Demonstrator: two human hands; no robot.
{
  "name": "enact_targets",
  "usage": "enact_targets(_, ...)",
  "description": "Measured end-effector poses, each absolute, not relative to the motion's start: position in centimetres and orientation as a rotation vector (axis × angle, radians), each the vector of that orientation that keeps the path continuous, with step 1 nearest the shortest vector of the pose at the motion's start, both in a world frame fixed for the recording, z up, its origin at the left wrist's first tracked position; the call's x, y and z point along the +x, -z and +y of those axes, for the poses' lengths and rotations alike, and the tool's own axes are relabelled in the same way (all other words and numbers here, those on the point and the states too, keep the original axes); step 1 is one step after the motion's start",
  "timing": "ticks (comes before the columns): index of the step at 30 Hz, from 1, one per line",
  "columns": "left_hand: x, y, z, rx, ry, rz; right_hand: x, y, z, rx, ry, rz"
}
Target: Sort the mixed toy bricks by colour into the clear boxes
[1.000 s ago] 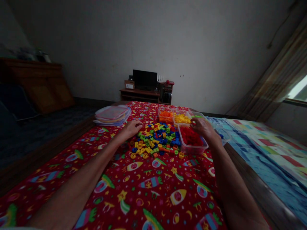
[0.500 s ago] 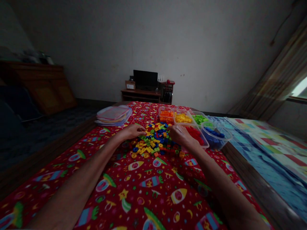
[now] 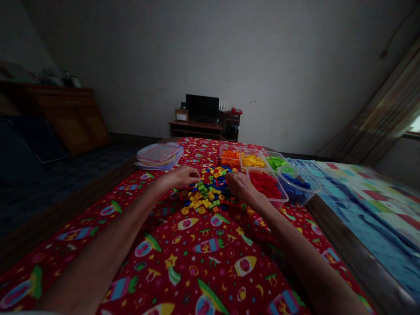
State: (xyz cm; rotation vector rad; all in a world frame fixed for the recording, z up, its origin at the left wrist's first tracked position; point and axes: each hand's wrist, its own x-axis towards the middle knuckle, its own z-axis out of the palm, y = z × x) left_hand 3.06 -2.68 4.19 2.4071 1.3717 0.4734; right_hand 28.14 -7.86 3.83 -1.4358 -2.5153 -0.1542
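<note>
One stack of lids lies leftmost. The left hand curls its fingers, any grip unclear; one mixed block pile spreads beside it to the right hand, grip hidden. Four rectangular boxes and one round tub follow.

Open cloth ran along the near side between the forearms, and another strip led far between the lids and the boxes. The left hand and right hand hemmed in the block pile; rightward, the red-block box and round tub raised walls against low passage.
</note>
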Motion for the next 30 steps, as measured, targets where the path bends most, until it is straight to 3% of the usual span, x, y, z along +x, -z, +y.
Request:
enact_targets(7, 3.4, -4.0, -7.8, 2.489, -0.175, 1.523, 26.5, -2.8, -8.8, -1.161, 0.179, -2.566)
enact_targets(12, 4.5, -2.6, -8.8, 2.536, -0.232, 1.688, 25.6, -1.9, -9.1, -1.127, 0.175, -2.688)
enact_targets(23, 5.1, -2.3, -8.5, 2.589, -0.379, 1.318, 26.4, -3.8, -9.5, -1.228, 0.136, -2.668)
enact_targets(30, 6.3, -2.0, -9.7, 2.598, -0.362, 1.404, 26.2, -3.9, -9.3, -1.191, 0.157, -2.685)
